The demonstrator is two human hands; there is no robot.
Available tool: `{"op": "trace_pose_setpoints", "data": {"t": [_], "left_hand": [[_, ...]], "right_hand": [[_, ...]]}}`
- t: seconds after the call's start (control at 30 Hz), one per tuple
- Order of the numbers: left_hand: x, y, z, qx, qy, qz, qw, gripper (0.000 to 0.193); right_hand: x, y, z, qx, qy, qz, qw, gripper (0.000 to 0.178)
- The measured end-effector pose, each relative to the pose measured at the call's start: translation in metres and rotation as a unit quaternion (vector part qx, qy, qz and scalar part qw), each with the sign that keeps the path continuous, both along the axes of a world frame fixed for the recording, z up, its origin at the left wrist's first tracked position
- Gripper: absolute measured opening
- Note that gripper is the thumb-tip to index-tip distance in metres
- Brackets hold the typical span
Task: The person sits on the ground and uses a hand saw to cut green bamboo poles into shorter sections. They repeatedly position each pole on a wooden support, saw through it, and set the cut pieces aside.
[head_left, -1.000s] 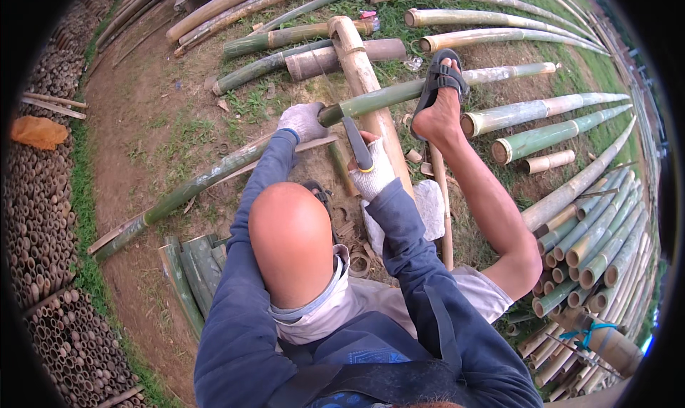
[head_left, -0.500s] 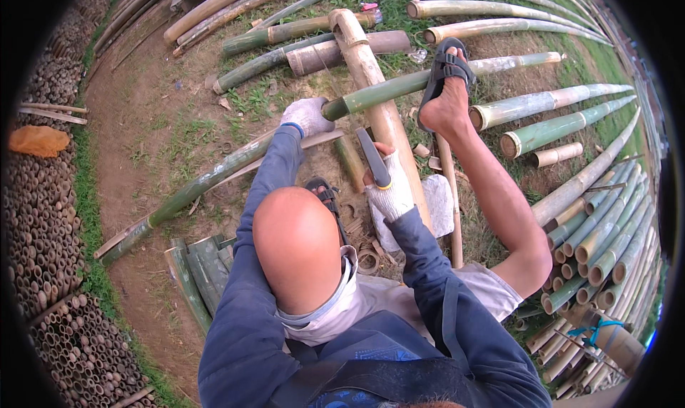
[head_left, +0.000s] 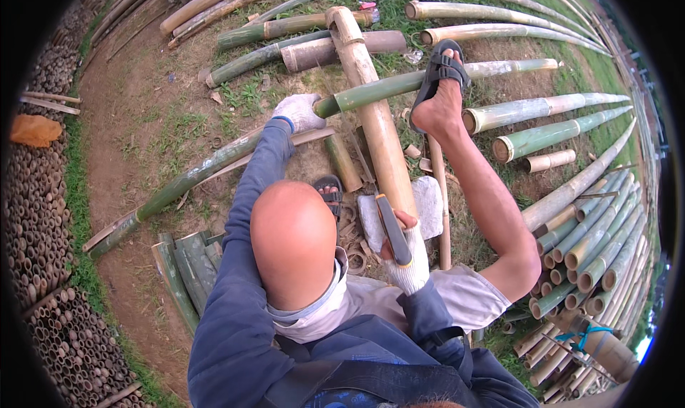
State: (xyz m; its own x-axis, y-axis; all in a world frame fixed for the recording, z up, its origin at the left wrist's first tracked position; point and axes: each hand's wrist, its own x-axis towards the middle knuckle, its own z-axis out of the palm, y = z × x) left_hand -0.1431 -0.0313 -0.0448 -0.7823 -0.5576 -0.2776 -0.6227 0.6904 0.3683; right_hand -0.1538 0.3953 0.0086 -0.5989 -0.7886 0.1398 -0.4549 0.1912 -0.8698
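Observation:
My left hand (head_left: 298, 112), in a white knit glove, is closed around the near-left end of a green bamboo pole (head_left: 389, 87). That pole lies across a thick pale bamboo trunk (head_left: 372, 115), and my sandalled foot (head_left: 442, 79) presses on it from above. A dark line rings the pole just right of my left hand. Below it, my gloved right hand (head_left: 408, 262) grips the grey-and-orange handle of a handsaw (head_left: 394, 229). The saw's thin blade points up toward that line; whether its tip touches the pole is too fine to tell.
A pale stone (head_left: 426, 208) sits beside the trunk's lower end. Another long green bamboo (head_left: 175, 190) slants away at left, near short cut pieces (head_left: 193, 265). Stacked poles (head_left: 596, 244) lie at right, and piles of cut tubes (head_left: 36, 222) line the far left.
My right hand has drawn the saw back toward my body and slightly right, baring more of the blade. My left hand keeps its hold on the bamboo pole; the foot stays on it.

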Motion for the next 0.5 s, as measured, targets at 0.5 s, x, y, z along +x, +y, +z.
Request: {"op": "trace_pose_setpoints", "data": {"t": [0.5], "left_hand": [[-0.001, 0.000, 0.000, 0.025, -0.007, -0.017, 1.000, 0.058]], "right_hand": [[0.034, 0.087, 0.010, 0.015, -0.079, 0.002, 0.997, 0.070]]}}
